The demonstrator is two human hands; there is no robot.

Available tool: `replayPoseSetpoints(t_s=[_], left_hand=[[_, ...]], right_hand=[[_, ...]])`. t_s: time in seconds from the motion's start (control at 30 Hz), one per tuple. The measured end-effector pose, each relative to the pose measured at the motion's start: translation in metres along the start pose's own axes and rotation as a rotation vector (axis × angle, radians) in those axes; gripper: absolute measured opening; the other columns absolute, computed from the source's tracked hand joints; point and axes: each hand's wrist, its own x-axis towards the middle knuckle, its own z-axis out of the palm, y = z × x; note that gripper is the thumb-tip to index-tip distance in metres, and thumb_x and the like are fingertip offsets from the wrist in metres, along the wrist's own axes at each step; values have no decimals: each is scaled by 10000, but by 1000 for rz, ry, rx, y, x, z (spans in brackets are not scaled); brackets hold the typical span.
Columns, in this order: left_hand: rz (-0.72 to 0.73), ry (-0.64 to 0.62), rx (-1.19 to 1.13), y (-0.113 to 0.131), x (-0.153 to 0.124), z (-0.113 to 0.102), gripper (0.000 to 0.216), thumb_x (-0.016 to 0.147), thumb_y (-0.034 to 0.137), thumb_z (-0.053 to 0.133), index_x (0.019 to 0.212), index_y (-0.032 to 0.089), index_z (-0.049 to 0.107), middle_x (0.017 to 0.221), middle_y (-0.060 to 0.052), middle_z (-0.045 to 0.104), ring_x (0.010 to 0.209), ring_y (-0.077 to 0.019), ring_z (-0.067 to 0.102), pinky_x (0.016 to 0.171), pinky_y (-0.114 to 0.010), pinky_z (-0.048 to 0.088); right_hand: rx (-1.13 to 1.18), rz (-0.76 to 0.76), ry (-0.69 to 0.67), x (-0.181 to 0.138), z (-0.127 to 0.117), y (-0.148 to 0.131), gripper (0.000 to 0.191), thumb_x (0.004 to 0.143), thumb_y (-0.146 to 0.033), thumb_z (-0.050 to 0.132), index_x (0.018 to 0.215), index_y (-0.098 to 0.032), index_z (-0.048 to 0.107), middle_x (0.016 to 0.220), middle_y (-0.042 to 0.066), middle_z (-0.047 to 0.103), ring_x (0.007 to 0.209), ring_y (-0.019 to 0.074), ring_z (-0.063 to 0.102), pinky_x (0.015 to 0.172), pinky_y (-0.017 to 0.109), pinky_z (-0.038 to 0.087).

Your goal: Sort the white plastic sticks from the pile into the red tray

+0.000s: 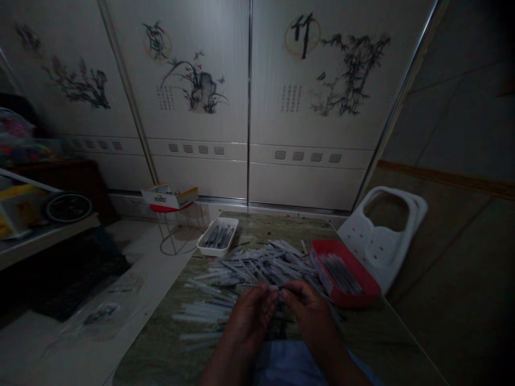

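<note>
My left hand [251, 313] and my right hand [303, 308] meet at the near middle of a small table [362, 343]. Both have their fingers pinched together around a thin dark stick-like piece [278, 288] held between them. Just beyond the fingertips lies a loose pile of pale thin sleeves or tubes [257, 265], several spread toward the left edge. A red tray [364, 292] with dark thin sticks sits right of my right hand. At the table's far left corner a white tray [204, 242] holds more dark sticks.
A white moulded plastic seat [382, 236] leans against the wall right of the table. A small red stool carries an open box [169, 198] near the painted cabinet doors [249, 107]. Clear plastic wrap [100, 313] lies on the floor at left, beside a low shelf [44, 228].
</note>
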Motion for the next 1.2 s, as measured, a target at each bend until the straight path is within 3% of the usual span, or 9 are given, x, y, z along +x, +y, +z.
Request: replayPoseSetpoints(t_s=[0.83, 1.2], left_hand=[[6, -27, 16, -2, -1, 1, 162, 770, 77, 768, 841, 153, 644, 723, -27, 736, 678, -157, 749, 637, -217, 570], [46, -68, 46, 0, -10, 6, 174, 768, 91, 782, 824, 153, 628, 734, -11, 722, 686, -138, 739, 627, -199, 556]], right_hand=[[-35, -43, -37, -4, 0, -4, 275, 851, -460, 710, 917, -197, 752, 915, 61, 740, 916, 257, 669, 830, 356, 501], [-38, 21, -20, -5, 4, -10, 293, 840, -501, 696, 867, -210, 714, 849, 43, 731, 851, 250, 661, 775, 331, 492]])
